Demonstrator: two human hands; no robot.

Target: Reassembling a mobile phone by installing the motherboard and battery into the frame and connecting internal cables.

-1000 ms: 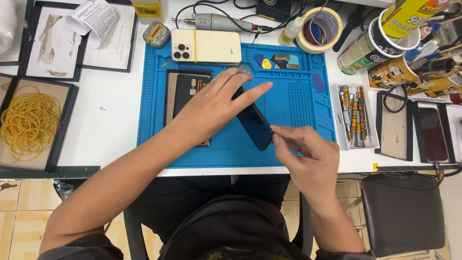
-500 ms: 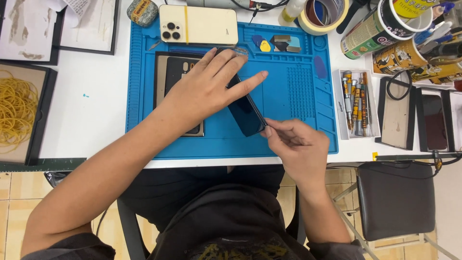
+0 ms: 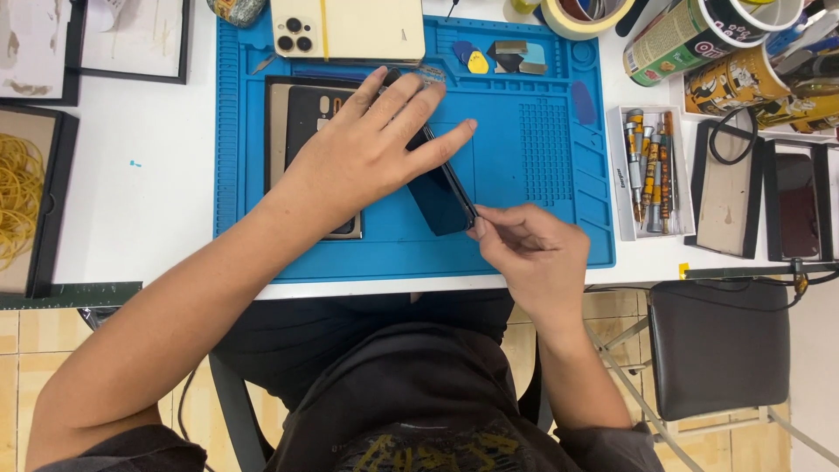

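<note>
The dark phone [image 3: 441, 194] lies tilted near the middle of the blue work mat [image 3: 542, 149]. The left hand [image 3: 367, 153] lies flat over its far end with fingers spread — pinning it down, not grasping. The right hand [image 3: 533, 249] pinches closed at the phone's near right corner — whether around a thin tool, I cannot tell — probably working the edge seam.

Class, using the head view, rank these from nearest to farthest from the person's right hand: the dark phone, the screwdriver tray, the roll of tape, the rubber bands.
From the right hand:
1. Dark phone, touching its fingertips, on the blue mat.
2. Screwdriver tray, just right of the mat.
3. Roll of tape, top edge.
4. Rubber bands, far left.
</note>
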